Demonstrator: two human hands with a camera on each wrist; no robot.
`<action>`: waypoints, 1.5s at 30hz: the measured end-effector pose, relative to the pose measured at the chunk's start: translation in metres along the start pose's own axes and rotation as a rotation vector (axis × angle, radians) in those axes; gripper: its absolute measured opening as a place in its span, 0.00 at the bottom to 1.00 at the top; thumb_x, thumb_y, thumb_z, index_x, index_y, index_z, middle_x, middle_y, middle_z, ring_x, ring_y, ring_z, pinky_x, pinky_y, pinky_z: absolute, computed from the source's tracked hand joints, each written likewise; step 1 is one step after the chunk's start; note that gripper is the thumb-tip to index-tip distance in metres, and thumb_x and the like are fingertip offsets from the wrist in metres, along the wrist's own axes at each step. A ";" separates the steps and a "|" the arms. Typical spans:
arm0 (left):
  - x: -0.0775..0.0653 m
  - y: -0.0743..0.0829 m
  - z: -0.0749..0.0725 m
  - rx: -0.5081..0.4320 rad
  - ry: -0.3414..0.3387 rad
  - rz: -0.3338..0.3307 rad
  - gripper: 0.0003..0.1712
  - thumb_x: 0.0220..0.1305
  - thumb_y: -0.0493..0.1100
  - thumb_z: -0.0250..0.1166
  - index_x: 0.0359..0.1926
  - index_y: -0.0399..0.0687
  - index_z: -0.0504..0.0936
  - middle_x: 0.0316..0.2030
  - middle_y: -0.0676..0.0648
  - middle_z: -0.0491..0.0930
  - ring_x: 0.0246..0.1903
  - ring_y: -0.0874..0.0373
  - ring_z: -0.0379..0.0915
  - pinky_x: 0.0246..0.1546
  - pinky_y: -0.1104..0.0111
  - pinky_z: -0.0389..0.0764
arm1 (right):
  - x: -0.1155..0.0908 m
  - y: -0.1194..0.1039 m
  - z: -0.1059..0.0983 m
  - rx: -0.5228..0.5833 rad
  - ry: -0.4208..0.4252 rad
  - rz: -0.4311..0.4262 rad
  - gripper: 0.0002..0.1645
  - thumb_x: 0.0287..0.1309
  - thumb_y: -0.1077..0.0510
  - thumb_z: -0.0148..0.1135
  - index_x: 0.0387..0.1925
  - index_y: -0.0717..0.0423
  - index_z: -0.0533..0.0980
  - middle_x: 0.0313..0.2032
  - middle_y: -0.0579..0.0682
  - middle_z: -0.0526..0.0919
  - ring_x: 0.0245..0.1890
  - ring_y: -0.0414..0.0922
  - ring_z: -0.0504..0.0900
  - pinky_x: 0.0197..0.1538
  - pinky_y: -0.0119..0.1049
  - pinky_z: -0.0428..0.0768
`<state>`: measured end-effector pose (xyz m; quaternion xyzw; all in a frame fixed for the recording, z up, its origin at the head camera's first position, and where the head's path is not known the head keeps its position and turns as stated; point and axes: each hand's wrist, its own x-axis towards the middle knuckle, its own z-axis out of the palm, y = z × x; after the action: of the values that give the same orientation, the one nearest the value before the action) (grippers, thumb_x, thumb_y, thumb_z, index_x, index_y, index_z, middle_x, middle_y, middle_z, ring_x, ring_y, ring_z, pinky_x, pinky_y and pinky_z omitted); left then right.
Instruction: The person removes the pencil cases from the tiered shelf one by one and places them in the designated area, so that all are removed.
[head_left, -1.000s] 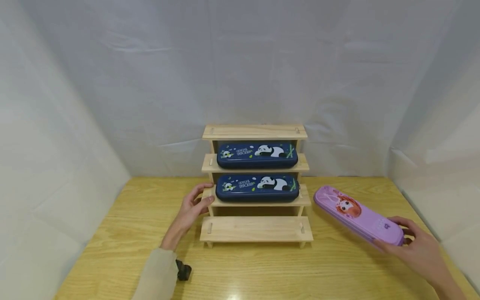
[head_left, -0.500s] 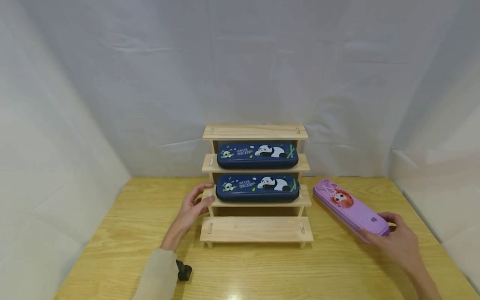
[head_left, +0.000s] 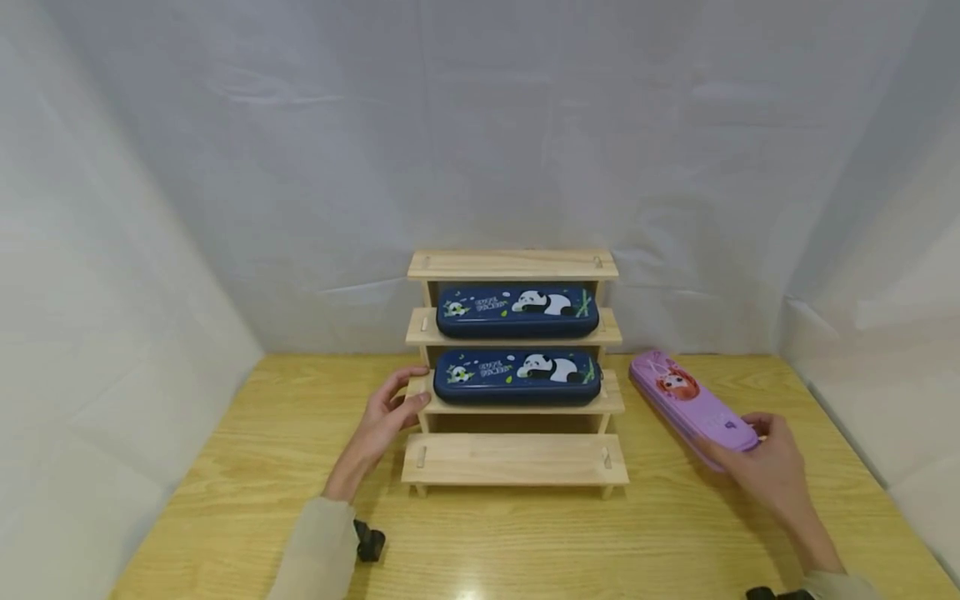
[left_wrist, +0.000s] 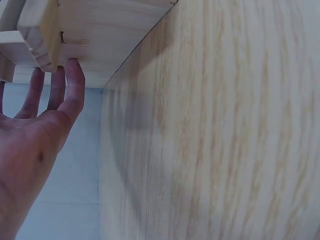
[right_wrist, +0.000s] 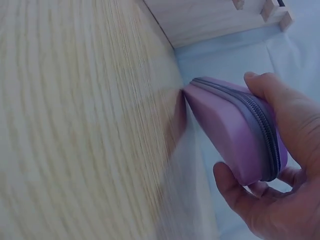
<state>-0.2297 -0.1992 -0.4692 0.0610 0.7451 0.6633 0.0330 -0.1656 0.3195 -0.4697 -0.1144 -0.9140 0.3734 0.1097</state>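
Observation:
My right hand point(head_left: 772, 471) grips the near end of a purple pencil case point(head_left: 708, 417) with a red-haired cartoon girl on its lid. In the right wrist view, thumb and fingers lie on opposite sides of the zipped case point(right_wrist: 235, 125), its held end raised above the table. At the left, my left hand point(head_left: 382, 417) holds the end of the second-lowest step of a wooden stepped rack point(head_left: 513, 458), fingertips against the wood in the left wrist view. Two dark blue panda pencil cases, an upper one point(head_left: 517, 312) and a lower one point(head_left: 517, 377), lie on the middle steps.
The rack's top step point(head_left: 513, 265) and its lowest step hold nothing. A wood-grain table point(head_left: 525, 550) lies underneath. White cloth point(head_left: 517, 125) hangs behind and along both sides.
My right hand has moved left and slightly forward with the purple pencil case, bringing the held end nearer the rack and turning the case more lengthwise. My left hand stays at the rack.

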 end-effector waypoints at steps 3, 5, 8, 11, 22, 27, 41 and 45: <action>0.000 0.000 0.000 0.001 -0.001 -0.004 0.26 0.73 0.46 0.63 0.69 0.53 0.70 0.70 0.43 0.65 0.53 0.55 0.73 0.50 0.63 0.81 | 0.001 -0.003 0.005 0.031 0.003 0.017 0.53 0.49 0.42 0.80 0.63 0.70 0.63 0.52 0.67 0.71 0.47 0.53 0.71 0.36 0.25 0.66; 0.001 -0.001 0.000 0.000 0.000 -0.002 0.26 0.74 0.46 0.63 0.69 0.53 0.70 0.70 0.43 0.65 0.53 0.55 0.73 0.50 0.63 0.81 | 0.001 -0.005 0.006 0.041 -0.007 0.028 0.55 0.50 0.41 0.79 0.65 0.69 0.62 0.54 0.68 0.71 0.49 0.56 0.72 0.38 0.27 0.67; 0.001 -0.001 0.000 -0.003 -0.001 0.000 0.26 0.74 0.46 0.62 0.69 0.53 0.70 0.69 0.42 0.66 0.52 0.55 0.73 0.50 0.63 0.81 | 0.001 -0.005 0.006 0.041 -0.063 0.051 0.56 0.53 0.39 0.77 0.68 0.68 0.60 0.59 0.71 0.68 0.53 0.59 0.71 0.42 0.32 0.69; 0.000 -0.001 0.000 -0.004 -0.003 0.001 0.26 0.74 0.46 0.62 0.69 0.53 0.70 0.68 0.42 0.66 0.51 0.55 0.73 0.50 0.64 0.81 | -0.001 -0.003 0.004 0.030 -0.137 0.063 0.57 0.56 0.37 0.74 0.71 0.67 0.57 0.64 0.73 0.66 0.56 0.62 0.71 0.45 0.36 0.70; 0.001 0.001 0.000 -0.015 -0.003 0.004 0.26 0.74 0.45 0.62 0.69 0.53 0.70 0.67 0.43 0.67 0.49 0.57 0.74 0.48 0.65 0.82 | -0.009 0.003 0.002 0.049 -0.319 -0.052 0.59 0.56 0.48 0.76 0.76 0.67 0.53 0.66 0.74 0.65 0.60 0.68 0.75 0.42 0.23 0.73; 0.001 0.000 0.000 -0.008 -0.006 0.006 0.26 0.74 0.45 0.62 0.69 0.53 0.70 0.67 0.42 0.66 0.49 0.56 0.73 0.48 0.65 0.82 | -0.011 0.003 0.003 0.064 -0.335 -0.088 0.56 0.55 0.51 0.77 0.75 0.68 0.56 0.64 0.73 0.69 0.58 0.67 0.77 0.43 0.24 0.75; -0.001 -0.001 0.001 -0.014 0.000 0.013 0.26 0.74 0.45 0.62 0.69 0.52 0.70 0.67 0.42 0.67 0.50 0.56 0.73 0.48 0.64 0.82 | -0.007 0.002 0.008 0.019 -0.376 -0.086 0.56 0.56 0.48 0.76 0.74 0.70 0.58 0.63 0.74 0.73 0.56 0.62 0.81 0.45 0.26 0.77; -0.001 0.000 0.001 -0.010 0.002 0.010 0.26 0.74 0.46 0.62 0.70 0.53 0.70 0.68 0.42 0.67 0.50 0.56 0.73 0.48 0.64 0.81 | -0.007 0.001 0.007 0.012 -0.384 -0.079 0.54 0.58 0.47 0.74 0.74 0.70 0.58 0.64 0.75 0.72 0.58 0.64 0.80 0.47 0.28 0.78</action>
<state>-0.2287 -0.1983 -0.4693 0.0637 0.7415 0.6672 0.0294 -0.1610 0.3134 -0.4762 -0.0046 -0.9196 0.3895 -0.0512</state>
